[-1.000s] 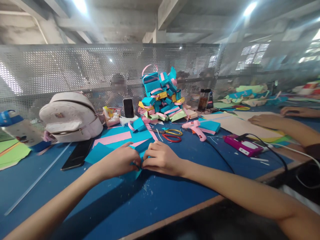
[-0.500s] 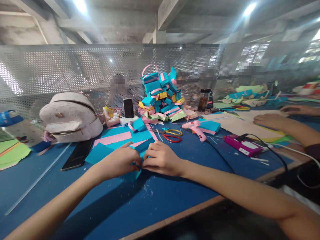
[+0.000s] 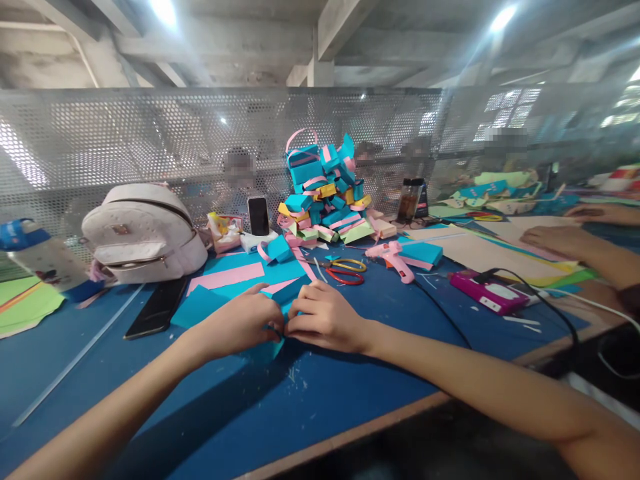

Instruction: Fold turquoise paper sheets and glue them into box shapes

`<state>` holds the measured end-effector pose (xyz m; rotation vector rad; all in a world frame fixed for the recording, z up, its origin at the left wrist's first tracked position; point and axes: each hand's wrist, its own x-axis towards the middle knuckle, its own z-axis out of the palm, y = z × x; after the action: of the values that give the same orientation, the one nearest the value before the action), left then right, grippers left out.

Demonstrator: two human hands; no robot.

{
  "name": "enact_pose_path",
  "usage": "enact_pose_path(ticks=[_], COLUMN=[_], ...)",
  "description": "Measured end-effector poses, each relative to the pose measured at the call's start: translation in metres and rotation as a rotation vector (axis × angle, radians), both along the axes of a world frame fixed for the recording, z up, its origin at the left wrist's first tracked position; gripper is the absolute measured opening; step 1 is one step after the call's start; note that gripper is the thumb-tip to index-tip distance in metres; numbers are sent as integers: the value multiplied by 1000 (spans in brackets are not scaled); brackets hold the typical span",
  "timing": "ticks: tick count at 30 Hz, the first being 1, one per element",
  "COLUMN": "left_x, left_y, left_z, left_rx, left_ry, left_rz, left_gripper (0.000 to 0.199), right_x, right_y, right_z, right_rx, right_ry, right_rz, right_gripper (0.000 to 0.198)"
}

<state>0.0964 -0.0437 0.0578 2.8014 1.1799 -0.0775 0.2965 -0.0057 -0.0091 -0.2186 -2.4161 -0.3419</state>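
Note:
My left hand (image 3: pixel 253 319) and my right hand (image 3: pixel 325 317) meet close together above the blue table. Both pinch a piece of folded blue paper (image 3: pixel 273 351), whose gripped edge is hidden behind my fingers. More blue sheets and a pink paper strip (image 3: pixel 227 277) lie just beyond my left hand. Past my right hand rest scissors (image 3: pixel 345 272) with yellow and red handles. A pink glue gun (image 3: pixel 393 259) lies to their right, its cord trailing over the table. Behind stands a heap of small blue, pink and yellow paper bags (image 3: pixel 325 193).
On the left are a white backpack (image 3: pixel 140 233), a black phone (image 3: pixel 156 310), a bottle (image 3: pixel 50 260) and a long clear strip (image 3: pixel 80 357). A purple power bank (image 3: pixel 487 292) with cables lies at right. Another person's hands (image 3: pixel 555 240) rest on paper there. A perforated screen (image 3: pixel 150 147) closes the back.
My hands keep nearly the same pose on the blue paper. The view has shifted very slightly. At right, the other person's hand has moved a little to the right.

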Motion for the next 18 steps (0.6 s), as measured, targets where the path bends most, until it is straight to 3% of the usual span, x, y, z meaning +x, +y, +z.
enact_pose_path(ticks=[5,10,12,15,18], left_x=[-7,-16,-16,-12,-8], left_y=[-1,0,-2,-9,-19], left_z=[9,40,44,29,-5], left_rx=[79,525,683,817,846], left_ry=[-32,-95,-188,-311,-375], left_rz=[-2,-14,-23,-27,20], left_gripper=[14,24,23,16,24], right_x=[2,5,7,8,8], right_y=[2,9,12,14,13], right_z=[1,1,0,-1,-1], right_rx=[-59,-225,-285,-346,-376], right_ry=[55,206,241,284,310], right_rz=[-19,-40,-53,-66,-65], right_gripper=[14,12,8,6,6])
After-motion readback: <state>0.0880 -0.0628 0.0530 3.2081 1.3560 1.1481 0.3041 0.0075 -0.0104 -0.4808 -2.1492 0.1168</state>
